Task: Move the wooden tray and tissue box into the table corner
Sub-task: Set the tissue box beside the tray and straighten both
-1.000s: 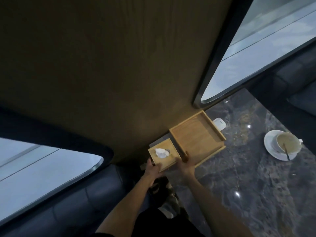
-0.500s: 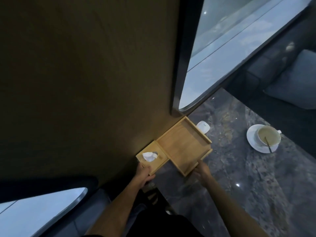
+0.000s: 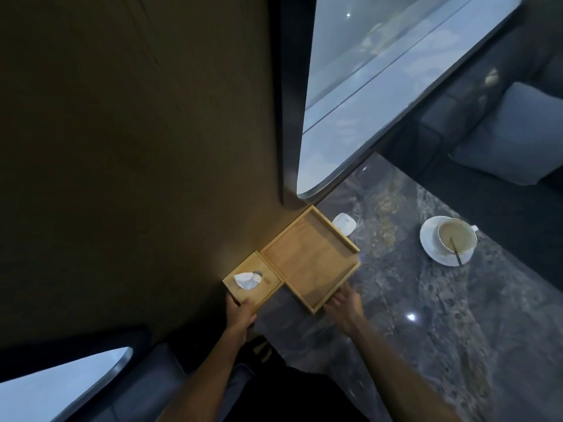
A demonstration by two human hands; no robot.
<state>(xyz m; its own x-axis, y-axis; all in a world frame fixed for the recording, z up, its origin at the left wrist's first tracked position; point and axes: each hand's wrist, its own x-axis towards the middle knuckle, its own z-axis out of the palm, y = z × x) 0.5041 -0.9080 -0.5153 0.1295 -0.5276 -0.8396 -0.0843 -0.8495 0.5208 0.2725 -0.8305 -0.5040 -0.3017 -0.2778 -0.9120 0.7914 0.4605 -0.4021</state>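
A square wooden tray (image 3: 310, 257) lies empty on the dark marble table (image 3: 426, 315), pushed up against the brown wall. Beside it on its left stands a wooden tissue box (image 3: 262, 287) with a white tissue poking out of the top, touching the tray's side and close to the wall. My left hand (image 3: 239, 312) grips the near corner of the tissue box. My right hand (image 3: 345, 304) rests with its fingers on the near edge of the tray.
A small white device (image 3: 344, 223) lies just behind the tray. A white cup with a spoon on a saucer (image 3: 451, 240) stands to the right. Dark sofa seats with a grey cushion (image 3: 511, 135) line the far side, below a window.
My right hand slid from the tissue box side along to the tray's near edge. The tray and box now sit tighter against the wall, and my view has turned to the right.
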